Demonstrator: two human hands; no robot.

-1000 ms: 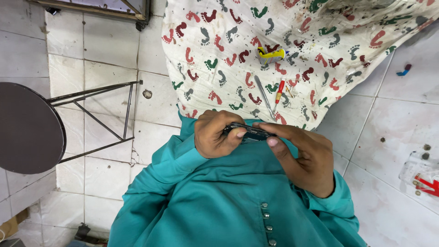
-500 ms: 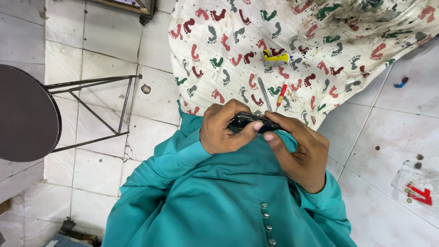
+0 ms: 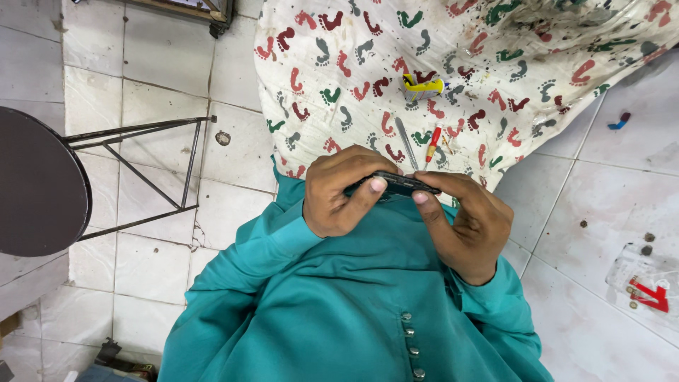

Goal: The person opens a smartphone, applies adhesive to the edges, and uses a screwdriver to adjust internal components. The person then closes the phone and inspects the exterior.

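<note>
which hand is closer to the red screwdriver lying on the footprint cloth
Right. The right hand sits just below the red screwdriver, while the left hand is farther off, below and to the side of it. Both hands grip the dark flat device.

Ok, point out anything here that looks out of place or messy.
Small bits lie loose on the tiled floor: a blue piece and dark specks beside a clear packet. The printed cloth is stained at its far edge. Both hands grip a thin dark device edge-on.

Dark flat device (image 3: pixel 397 185) mostly hidden by fingers; stool (image 3: pixel 39 184) cut off.
</note>
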